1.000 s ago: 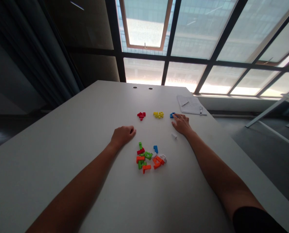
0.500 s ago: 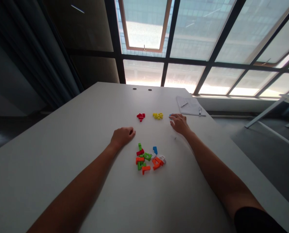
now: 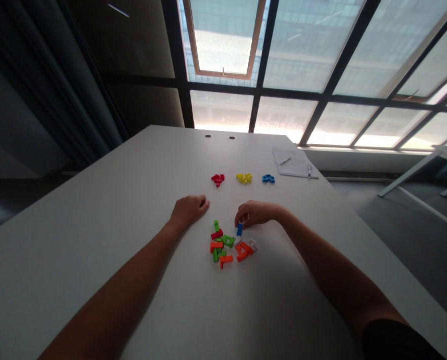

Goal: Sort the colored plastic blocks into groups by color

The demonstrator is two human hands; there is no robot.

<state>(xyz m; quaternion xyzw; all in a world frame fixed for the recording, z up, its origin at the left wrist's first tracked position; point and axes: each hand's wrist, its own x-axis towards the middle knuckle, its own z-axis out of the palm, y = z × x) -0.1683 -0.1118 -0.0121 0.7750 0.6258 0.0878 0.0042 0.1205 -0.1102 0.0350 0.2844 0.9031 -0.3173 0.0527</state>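
A dark curtain hangs on the left, tall windows stand behind, and your white table runs towards them; take the yellow pile as the landmark.

Your left hand, left of the yellow pile and nearer you, rests on the table in a loose curl, with nothing visible in it. The red pile sits just left of the yellow one. Nearer you than the yellow pile lies the mixed heap of green, red, orange and white pieces. At its far edge, between it and the yellow pile, is the blue block. Your right hand, well apart from the left, has its fingertips at the block's far end; you cannot tell whether they are pinched tight. To the right of the yellow pile are the blue pile and, farther off, paper with pens.

The block looks like light, stiff plastic, perhaps a bit slick but hardly fragile; pinch it by opposite sides, clear of its neighbours.

Compared with a second ago, your right hand has left the blue pile, now uncovered, for the blue block, while your left hand has barely moved
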